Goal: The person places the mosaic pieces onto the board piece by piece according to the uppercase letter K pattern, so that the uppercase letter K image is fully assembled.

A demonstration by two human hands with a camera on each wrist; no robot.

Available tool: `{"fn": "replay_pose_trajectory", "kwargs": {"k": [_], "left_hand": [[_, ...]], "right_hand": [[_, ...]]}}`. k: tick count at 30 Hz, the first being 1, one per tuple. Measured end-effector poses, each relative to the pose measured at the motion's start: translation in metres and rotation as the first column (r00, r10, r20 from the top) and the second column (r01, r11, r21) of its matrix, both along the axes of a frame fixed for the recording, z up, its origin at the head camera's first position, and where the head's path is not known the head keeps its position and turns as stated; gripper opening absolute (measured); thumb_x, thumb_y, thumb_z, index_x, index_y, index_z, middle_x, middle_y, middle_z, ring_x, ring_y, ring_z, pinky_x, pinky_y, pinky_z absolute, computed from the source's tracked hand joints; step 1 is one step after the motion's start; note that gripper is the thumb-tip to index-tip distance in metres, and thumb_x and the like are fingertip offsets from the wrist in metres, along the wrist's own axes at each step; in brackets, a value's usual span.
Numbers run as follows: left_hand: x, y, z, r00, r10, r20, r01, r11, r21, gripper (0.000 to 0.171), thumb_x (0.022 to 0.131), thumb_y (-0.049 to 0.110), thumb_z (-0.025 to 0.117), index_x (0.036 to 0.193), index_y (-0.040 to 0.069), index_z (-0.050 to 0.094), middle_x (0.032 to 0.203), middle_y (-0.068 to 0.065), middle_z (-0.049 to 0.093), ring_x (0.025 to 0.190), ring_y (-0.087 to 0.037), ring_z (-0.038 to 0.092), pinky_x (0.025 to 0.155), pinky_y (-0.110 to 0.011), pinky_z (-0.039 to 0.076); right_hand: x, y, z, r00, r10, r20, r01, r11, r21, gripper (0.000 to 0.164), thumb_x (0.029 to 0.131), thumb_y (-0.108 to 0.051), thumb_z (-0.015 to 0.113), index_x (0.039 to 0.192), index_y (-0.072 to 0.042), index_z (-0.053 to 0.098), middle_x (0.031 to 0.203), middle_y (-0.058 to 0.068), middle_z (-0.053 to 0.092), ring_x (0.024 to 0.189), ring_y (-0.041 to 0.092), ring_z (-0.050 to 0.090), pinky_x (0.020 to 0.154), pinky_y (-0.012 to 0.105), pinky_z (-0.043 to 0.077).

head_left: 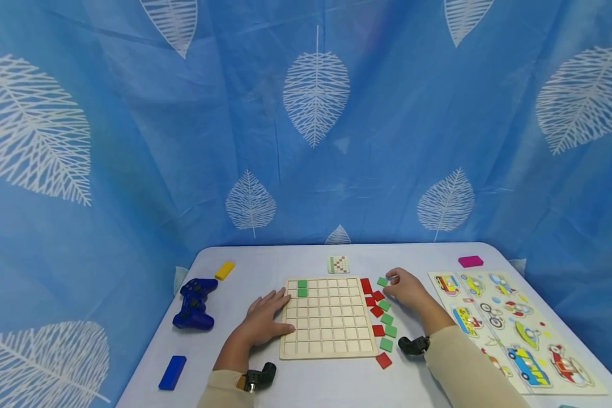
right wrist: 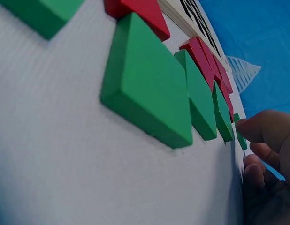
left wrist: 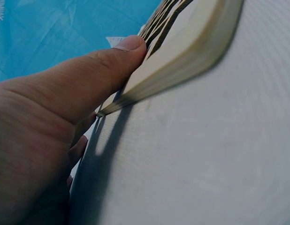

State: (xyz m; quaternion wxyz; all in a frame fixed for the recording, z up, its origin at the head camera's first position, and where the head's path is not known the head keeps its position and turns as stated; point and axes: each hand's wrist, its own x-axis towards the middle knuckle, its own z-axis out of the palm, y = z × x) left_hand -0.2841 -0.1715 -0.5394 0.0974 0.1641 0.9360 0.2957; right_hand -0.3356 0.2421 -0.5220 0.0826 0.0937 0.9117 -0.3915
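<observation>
My left hand (head_left: pixel 265 317) rests at the left edge of a wooden grid board (head_left: pixel 327 321), its fingers extended. In the left wrist view, the thumb (left wrist: pixel 112 58) lies on the board's rim. Two green square tiles (head_left: pixel 302 292) sit one above the other in cells near the board's upper left corner. My right hand (head_left: pixel 408 290) is beyond the board's upper right side, fingers bent around a green tile (head_left: pixel 382 281) lying on the table. The right wrist view has the fingertips next to that far green tile (right wrist: pixel 240 133); a firm pinch is not visible.
Loose red tiles (head_left: pixel 383 360) and green tiles (head_left: pixel 386 344) line the board's right side. Behind the board lies a small pattern card (head_left: pixel 339 264). A vehicle puzzle (head_left: pixel 510 328) is at right; a blue game controller (head_left: pixel 194 306), yellow block (head_left: pixel 225 270) and blue block (head_left: pixel 172 373) are at left.
</observation>
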Motion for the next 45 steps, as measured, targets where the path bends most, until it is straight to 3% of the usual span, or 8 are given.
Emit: {"fn": "replay_pose_trajectory", "kwargs": {"k": [13, 26, 37, 45], "left_hand": [[0.0, 0.0, -0.001, 1.0, 0.001, 0.009, -0.001, 1.0, 0.006, 0.087, 0.087, 0.051, 0.082, 0.16, 0.02, 0.046, 0.173, -0.003, 0.029, 0.162, -0.034, 0.018, 0.13, -0.062, 0.008], [0.0, 0.0, -0.003, 1.0, 0.0, 0.02, 0.0, 1.0, 0.0, 0.088, 0.086, 0.051, 0.082, 0.16, 0.02, 0.046, 0.173, -0.002, 0.028, 0.162, -0.034, 0.018, 0.13, -0.061, 0.008], [-0.002, 0.0, 0.003, 1.0, -0.005, 0.011, 0.005, 1.0, -0.016, 0.087, 0.086, 0.051, 0.083, 0.159, 0.021, 0.046, 0.173, -0.003, 0.029, 0.162, -0.033, 0.019, 0.13, -0.062, 0.009], [-0.002, 0.0, 0.002, 1.0, -0.007, 0.008, 0.007, 1.0, -0.009, 0.087, 0.086, 0.051, 0.082, 0.159, 0.021, 0.047, 0.173, -0.002, 0.029, 0.162, -0.032, 0.019, 0.13, -0.062, 0.009]], "right_hand": [[-0.003, -0.014, -0.001, 0.995, -0.085, 0.051, 0.083, 0.996, 0.033, 0.042, 0.091, -0.017, 0.074, 0.129, -0.003, 0.061, 0.12, 0.02, 0.06, 0.106, 0.034, 0.055, 0.088, 0.048, 0.053], [0.003, -0.022, -0.002, 0.99, -0.136, 0.049, 0.137, 0.991, -0.012, 0.033, 0.094, -0.012, 0.068, 0.125, -0.003, 0.063, 0.114, 0.017, 0.06, 0.105, 0.032, 0.054, 0.082, 0.039, 0.051], [0.001, -0.023, -0.006, 0.982, -0.189, -0.016, 0.187, 0.978, -0.097, 0.033, 0.097, -0.016, 0.065, 0.127, -0.003, 0.062, 0.13, 0.021, 0.06, 0.113, 0.035, 0.054, 0.091, 0.045, 0.054], [0.006, -0.033, -0.002, 0.981, -0.183, -0.064, 0.171, 0.974, -0.151, 0.036, 0.1, -0.018, 0.065, 0.132, -0.003, 0.06, 0.125, 0.018, 0.06, 0.11, 0.031, 0.055, 0.089, 0.039, 0.055]]}}
